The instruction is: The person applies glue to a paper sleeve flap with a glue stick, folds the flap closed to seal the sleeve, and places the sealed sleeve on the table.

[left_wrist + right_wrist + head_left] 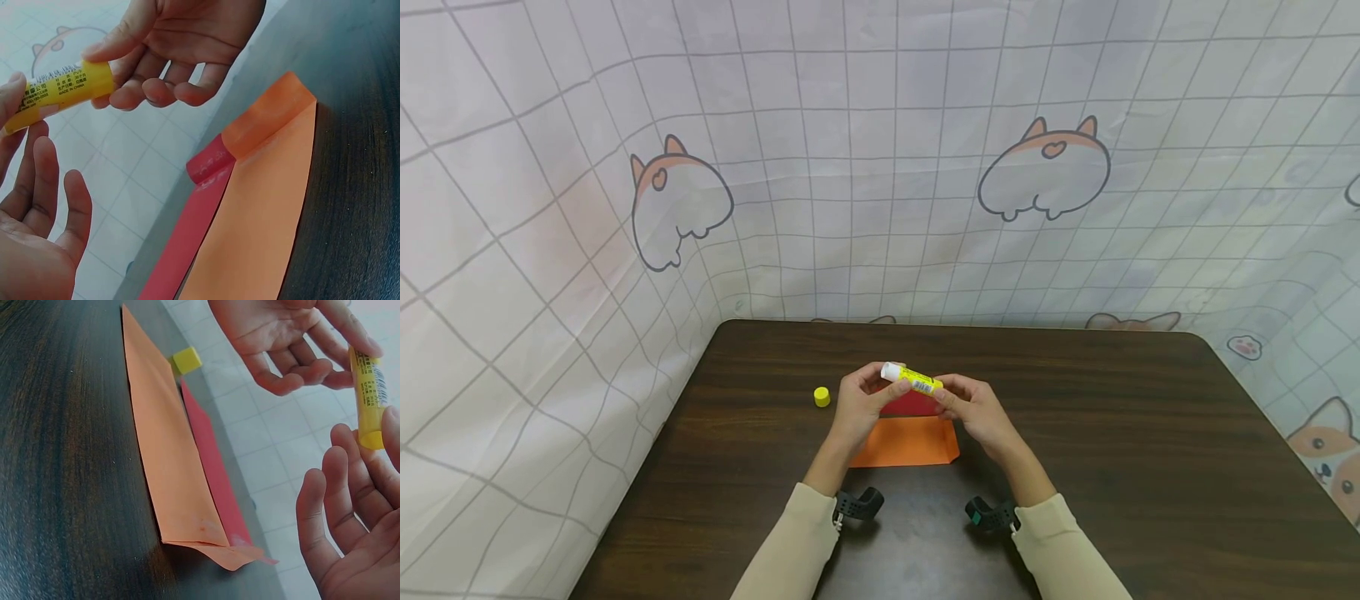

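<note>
A yellow glue stick (919,382) with a white end is held above the table between both hands. My left hand (859,407) pinches it near the white end, thumb on the near side. At the other end, the thumb and fingers of my right hand (976,408) pinch the yellow base; the remaining fingers are loosely bent. Below the hands lies an orange paper (906,442) with its right end folded up. Behind it is a red paper (194,250), also folded at that end and partly hidden by the hands in the head view. Whitish smears show near the folds.
A yellow cap (822,397) stands on the dark wooden table (1112,433), left of the papers. A white checked curtain (887,167) with cartoon animals hangs behind the table and along its sides. Both wrists wear dark straps (859,505).
</note>
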Demonstrator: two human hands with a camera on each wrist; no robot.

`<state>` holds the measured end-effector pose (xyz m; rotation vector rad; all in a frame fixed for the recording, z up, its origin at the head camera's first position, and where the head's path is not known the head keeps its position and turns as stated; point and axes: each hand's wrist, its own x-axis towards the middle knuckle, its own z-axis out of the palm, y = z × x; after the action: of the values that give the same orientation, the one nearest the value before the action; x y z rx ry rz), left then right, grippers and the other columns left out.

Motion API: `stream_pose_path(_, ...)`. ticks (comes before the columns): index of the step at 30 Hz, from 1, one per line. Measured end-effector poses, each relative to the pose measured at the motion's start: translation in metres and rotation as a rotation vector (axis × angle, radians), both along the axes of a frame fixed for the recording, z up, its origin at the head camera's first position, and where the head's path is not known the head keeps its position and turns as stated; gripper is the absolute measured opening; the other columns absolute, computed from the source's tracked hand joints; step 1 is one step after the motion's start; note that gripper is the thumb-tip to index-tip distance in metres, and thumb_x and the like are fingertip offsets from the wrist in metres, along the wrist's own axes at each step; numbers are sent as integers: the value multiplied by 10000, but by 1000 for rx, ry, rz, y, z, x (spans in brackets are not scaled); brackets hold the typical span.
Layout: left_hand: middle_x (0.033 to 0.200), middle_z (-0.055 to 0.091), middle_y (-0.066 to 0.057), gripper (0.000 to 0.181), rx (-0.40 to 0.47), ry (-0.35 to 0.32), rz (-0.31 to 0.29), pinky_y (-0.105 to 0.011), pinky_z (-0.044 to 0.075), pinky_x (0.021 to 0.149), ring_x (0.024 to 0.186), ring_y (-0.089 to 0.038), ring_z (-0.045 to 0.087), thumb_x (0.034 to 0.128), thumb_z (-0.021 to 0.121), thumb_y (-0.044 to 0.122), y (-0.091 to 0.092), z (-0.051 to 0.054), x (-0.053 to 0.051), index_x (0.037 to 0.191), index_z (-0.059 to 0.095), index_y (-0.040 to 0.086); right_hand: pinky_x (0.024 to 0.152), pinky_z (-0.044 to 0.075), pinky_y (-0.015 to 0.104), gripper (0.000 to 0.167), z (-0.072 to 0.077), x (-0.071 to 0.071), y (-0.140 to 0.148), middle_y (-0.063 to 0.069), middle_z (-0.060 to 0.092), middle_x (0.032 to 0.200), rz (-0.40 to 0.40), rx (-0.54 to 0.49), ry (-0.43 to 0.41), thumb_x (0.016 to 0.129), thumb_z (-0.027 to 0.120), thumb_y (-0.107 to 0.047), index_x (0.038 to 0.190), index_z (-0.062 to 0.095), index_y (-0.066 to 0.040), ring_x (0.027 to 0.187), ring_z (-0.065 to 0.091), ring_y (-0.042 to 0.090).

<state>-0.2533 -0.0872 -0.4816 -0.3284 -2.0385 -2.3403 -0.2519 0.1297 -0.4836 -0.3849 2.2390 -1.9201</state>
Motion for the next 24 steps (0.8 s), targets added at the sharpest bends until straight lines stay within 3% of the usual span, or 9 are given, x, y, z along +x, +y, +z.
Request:
stream_pose_path(7,1142,721,-36,366,19,-7,-24,-225,572,873,992,-167,649,897,802,167,-1,0,0,1218,703,22,852,598,377,414,-1,-1,1,253,659,1030,31,-13,-5,1076,530,-305,1257,625,55,900,651,239)
stream_pose_path(11,1118,717,-17,395,25,-8,-42,-224,570,872,989,-170,647,907,789,148,-1,1,0,1246,678,-21,834,597,360,430,-1,0,1,274,656,1022,45,-25,6,1092,484,-316,1215,625,71,907,656,290)
stream_pose_path(15,1100,715,-5,401,27,-6,-52,-225,570,870,979,-163,649,912,781,135,-1,1,0,1258,668,-32,831,600,380,448,-1,1,0,232,673,981,49,-34,8,1101,454,-318,1160,622,92,915,659,354)
stream_pose_path(20,1084,713,-6,356,32,-2,-57,-230,571,864,974,-161,649,915,772,106,-1,0,-1,1237,682,-13,815,600,382,518,0,1,0,133,681,907,55,-35,7,1109,424,-334,1155,606,149,842,658,292)
stream_pose_path(24,1079,707,1,399,28,5,-67,-228,569,865,976,-157,644,919,765,95,-1,0,-1,1263,646,-67,819,595,387,571,0,0,-1,96,672,873,58,-29,-1,1114,402,-354,1158,595,181,826,642,285)
